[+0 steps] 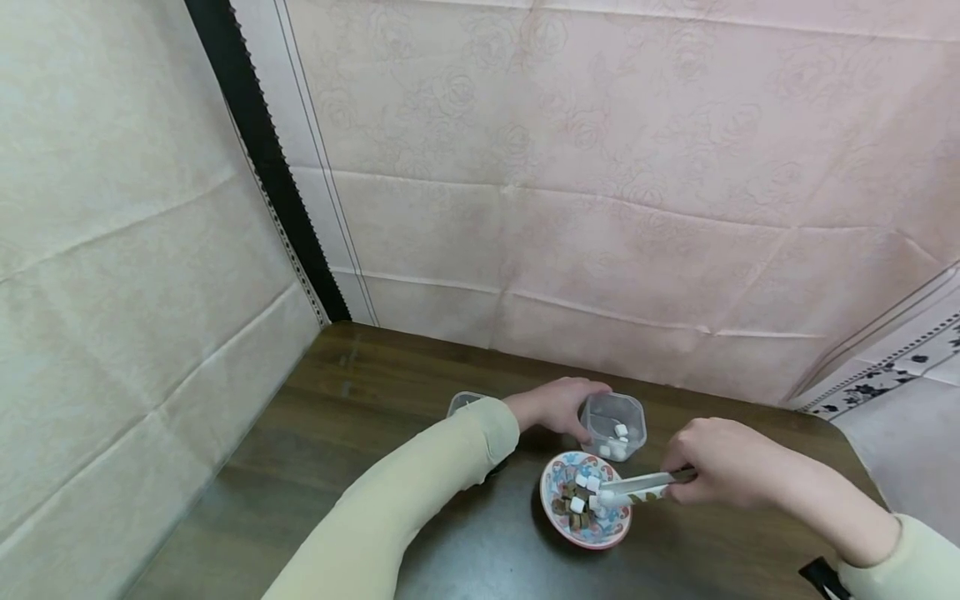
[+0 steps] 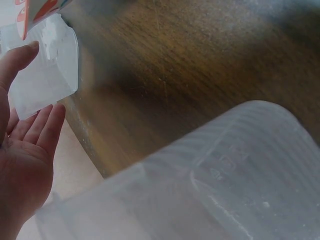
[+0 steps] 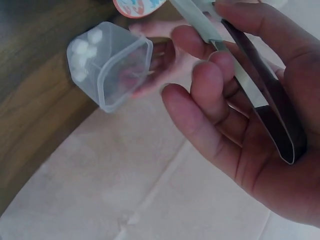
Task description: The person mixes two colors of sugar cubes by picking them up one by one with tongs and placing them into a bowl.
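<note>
My right hand (image 1: 716,462) holds metal tongs (image 1: 651,482), pinched between thumb and fingers. The tongs' pale ends reach into a patterned bowl (image 1: 587,542) and sit at a white cube. Several white cubes (image 1: 577,505) and brown cubes (image 1: 579,522) lie in that bowl. Behind it stands a clear plastic container (image 1: 633,408) with several white cubes (image 3: 81,60) at its bottom. My left hand (image 1: 558,406) holds this container by its left side, thumb toward the bowl and fingers round the far side, as the left wrist view also shows.
A second clear plastic container (image 2: 250,175) stands left of the first; in the head view my left sleeve (image 1: 442,467) partly covers it. The dark wooden table (image 1: 300,500) meets hanging pale cloth (image 1: 600,275) at its back and left edges.
</note>
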Demonstrator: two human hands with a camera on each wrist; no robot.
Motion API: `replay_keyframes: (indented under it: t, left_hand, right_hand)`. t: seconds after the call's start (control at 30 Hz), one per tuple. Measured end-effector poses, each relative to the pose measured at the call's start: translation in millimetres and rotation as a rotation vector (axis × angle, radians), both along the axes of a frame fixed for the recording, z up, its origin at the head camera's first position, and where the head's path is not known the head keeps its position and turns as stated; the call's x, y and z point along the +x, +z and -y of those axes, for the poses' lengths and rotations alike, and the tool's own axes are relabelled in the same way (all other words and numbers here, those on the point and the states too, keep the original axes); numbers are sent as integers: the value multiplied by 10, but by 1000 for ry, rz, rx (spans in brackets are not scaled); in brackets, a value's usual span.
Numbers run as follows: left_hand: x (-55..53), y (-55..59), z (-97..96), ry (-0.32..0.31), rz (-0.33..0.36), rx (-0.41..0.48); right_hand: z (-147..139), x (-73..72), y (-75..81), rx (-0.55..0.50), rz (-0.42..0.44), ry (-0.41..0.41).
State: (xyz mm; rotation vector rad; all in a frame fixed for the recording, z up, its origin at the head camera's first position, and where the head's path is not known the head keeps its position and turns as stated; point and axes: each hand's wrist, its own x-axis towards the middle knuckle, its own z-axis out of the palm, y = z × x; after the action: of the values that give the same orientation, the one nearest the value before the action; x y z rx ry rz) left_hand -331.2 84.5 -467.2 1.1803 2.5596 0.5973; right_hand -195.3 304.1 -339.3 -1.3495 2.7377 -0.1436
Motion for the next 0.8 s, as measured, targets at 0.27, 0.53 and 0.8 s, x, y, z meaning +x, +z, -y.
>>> replay_keyframes:
  t: [0.27,0.53,0.8]
  left_hand:
    - [-15,-12,-3,-5,-6,1]
    - [-7,5,-4,0,8,-1]
    - [-5,19,10,-5,17,1]
  right_hand:
    - [52,23,-94,80,82,-63]
    - [54,16,-67,60,74,-75]
    - [-34,-66,162,40,57,-164]
